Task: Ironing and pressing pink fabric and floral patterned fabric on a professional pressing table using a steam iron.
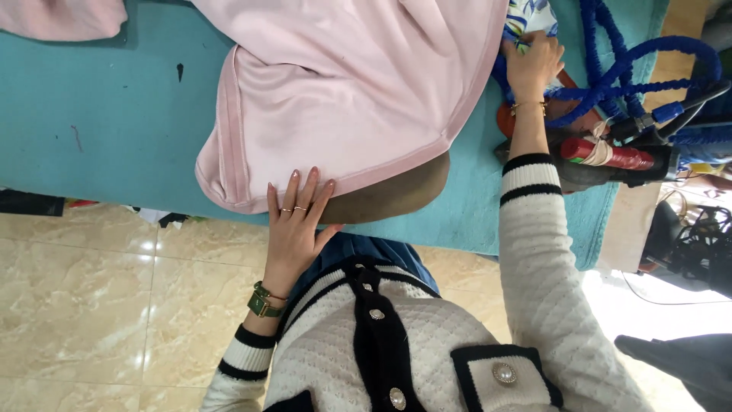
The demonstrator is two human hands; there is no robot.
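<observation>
pressing my left hand [293,221] flat, fingers spread, on the pink garment [343,91], i'd keep it taut while my right hand [531,65] grips the floral cloth [528,15].

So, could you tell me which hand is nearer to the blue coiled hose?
The right hand is nearer, right beside the blue coiled hose. The left hand rests far off on the pink garment.

Pink garment [343,84]: soft matt cloth, faintly sheened, smooth. Table cover [114,114]: teal matt fabric. Pad [396,194] under garment: brown, dull cloth. Hose [610,69]: blue braided textile. Floor [91,305]: glossy polished stone tile. Cardigan [457,343]: quilted knit.
</observation>
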